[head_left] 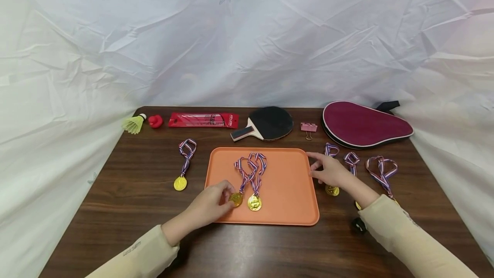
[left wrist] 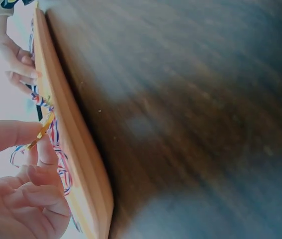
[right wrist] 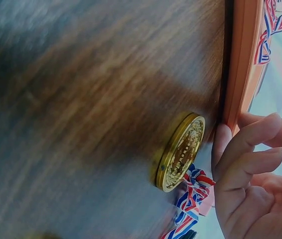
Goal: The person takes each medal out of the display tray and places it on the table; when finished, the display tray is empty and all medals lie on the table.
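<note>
My left hand [head_left: 208,204] pinches a gold medal [head_left: 236,199] between thumb and finger, over the front left part of an orange tray [head_left: 293,183]. Its red, white and blue ribbon lies on the tray, tangled with the ribbon of a second gold medal [head_left: 254,203] beside it. At the tray's right rim is my right hand [head_left: 328,170], fingers bent and tips holding the edge. Under that hand, on the table just outside the tray, a third medal [right wrist: 183,152] shows large in the right wrist view.
Two more medals lie right, partly behind the right arm; another medal [head_left: 180,183] is left. Along the back are a shuttlecock [head_left: 133,124], red rubber duck [head_left: 155,121], red packet [head_left: 203,120], table tennis bat [head_left: 272,123], pink binder clip [head_left: 308,128] and maroon bat case [head_left: 364,124].
</note>
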